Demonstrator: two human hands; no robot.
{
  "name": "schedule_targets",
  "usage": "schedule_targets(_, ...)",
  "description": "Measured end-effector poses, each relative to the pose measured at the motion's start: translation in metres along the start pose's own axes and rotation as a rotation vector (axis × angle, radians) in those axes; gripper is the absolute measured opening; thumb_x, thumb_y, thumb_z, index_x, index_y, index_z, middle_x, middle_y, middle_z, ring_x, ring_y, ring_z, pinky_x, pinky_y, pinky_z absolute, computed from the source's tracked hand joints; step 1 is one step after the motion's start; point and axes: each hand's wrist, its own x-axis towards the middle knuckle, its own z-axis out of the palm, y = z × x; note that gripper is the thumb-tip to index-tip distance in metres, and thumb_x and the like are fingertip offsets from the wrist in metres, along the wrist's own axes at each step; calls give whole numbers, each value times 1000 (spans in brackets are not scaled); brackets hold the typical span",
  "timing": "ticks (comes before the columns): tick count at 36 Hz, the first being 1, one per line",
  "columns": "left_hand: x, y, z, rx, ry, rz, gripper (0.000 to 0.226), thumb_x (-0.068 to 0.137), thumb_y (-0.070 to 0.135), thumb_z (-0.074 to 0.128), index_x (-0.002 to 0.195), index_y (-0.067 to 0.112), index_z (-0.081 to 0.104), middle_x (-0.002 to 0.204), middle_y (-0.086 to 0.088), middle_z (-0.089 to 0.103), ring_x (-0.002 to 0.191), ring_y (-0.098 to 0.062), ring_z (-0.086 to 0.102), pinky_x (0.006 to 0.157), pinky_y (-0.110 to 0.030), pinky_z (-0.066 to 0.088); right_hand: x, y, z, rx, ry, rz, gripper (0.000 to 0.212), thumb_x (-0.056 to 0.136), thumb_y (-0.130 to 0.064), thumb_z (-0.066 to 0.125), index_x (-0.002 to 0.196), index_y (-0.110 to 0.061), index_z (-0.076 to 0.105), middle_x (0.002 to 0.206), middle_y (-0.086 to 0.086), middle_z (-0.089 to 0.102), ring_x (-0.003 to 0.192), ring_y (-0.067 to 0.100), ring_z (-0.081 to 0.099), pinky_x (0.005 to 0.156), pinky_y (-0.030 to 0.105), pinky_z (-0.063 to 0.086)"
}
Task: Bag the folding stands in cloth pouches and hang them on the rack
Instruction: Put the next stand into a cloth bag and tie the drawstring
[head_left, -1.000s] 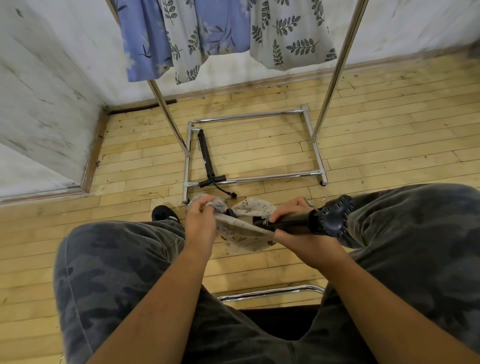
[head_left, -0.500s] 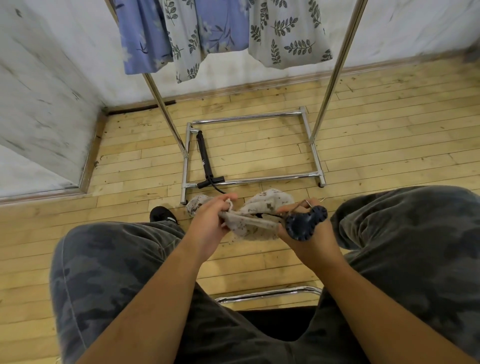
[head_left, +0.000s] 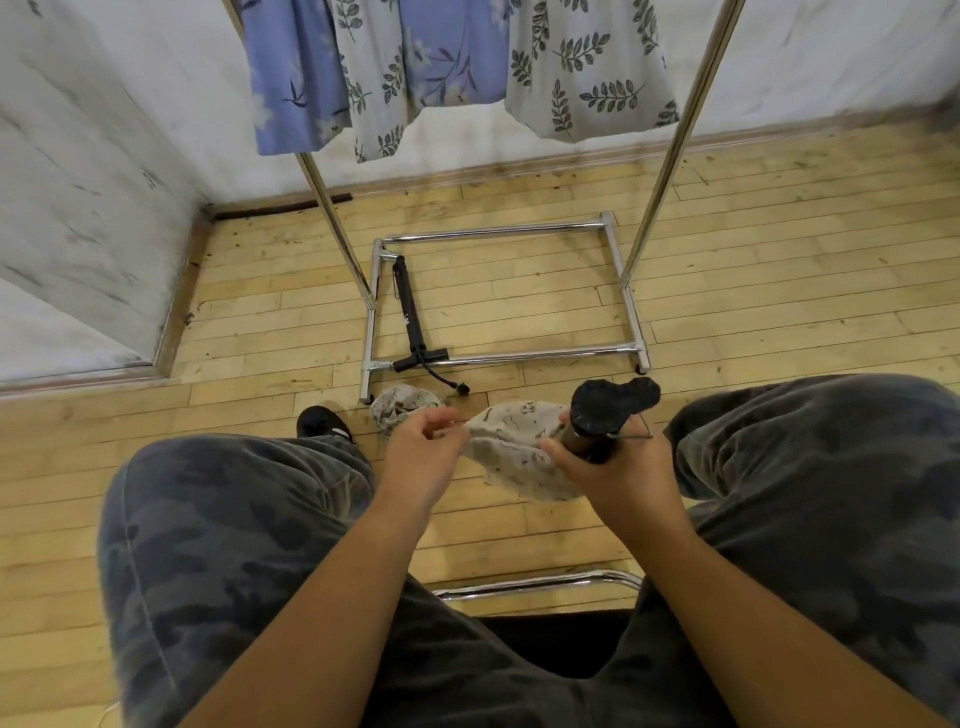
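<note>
A black folding stand (head_left: 615, 402) stands upright with its lower part inside a speckled cloth pouch (head_left: 514, 452). My right hand (head_left: 618, 473) grips the stand and the pouch's mouth together above my lap. My left hand (head_left: 421, 452) sits just left of the pouch, thumb and forefinger pinching what looks like its thin drawstring. A second speckled pouch (head_left: 405, 408) lies crumpled on the floor. A second black stand (head_left: 410, 317) lies on the floor inside the rack's base. The chrome rack (head_left: 493, 358) stands ahead.
Blue and leaf-print cloth bags (head_left: 582, 67) hang from the rack's top. White walls meet in a corner at the left. My knees flank my hands, one black shoe (head_left: 322, 423) shows, and a chrome chair bar (head_left: 540, 584) sits below.
My right hand has tipped the stand from lying sideways to upright, deeper in the pouch. My left hand has let go of the pouch's body and drawn back a little to the left.
</note>
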Motion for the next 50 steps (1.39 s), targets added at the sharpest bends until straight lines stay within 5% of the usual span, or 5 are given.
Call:
schedule_targets(4,10,-7,-3,102,-52,-86,65,82,22,87,139,21,56,129,2,60,114,-16,59,98,-32,53,-2,-2,2,64,-16,22,43,77,-28,90,112,-23,67,100,-13,73,94,-2,68,78,16,57)
schedule_targets(28,-35,20,11,-156,-499,28,21,107,26,52,114,24,72,110,-10,76,105,-30,72,105,-59,51,2,25,15,-399,-215,-44,68,84,-37,79,140,-45,41,121,-5,61,98,13,63,82,28,58)
schedule_targets(36,-44,19,18,419,-547,376,69,88,50,74,144,59,37,99,17,73,86,-6,68,79,-33,57,6,20,11,-449,-283,30,28,93,-9,66,79,-28,49,72,-17,49,63,-4,45,59,13,45)
schedule_targets(46,-19,-4,16,517,-199,465,47,83,72,59,116,40,66,99,21,72,93,5,65,82,-26,56,4,14,11,-417,-287,139,83,97,-12,64,159,-37,14,75,-9,56,61,2,51,48,11,40)
schedule_targets(50,-13,-4,4,433,-194,442,26,94,51,67,114,34,69,100,18,73,93,8,65,79,-19,54,7,16,2,-377,-210,342,27,100,-8,55,121,-19,69,84,0,68,64,10,60,44,13,42)
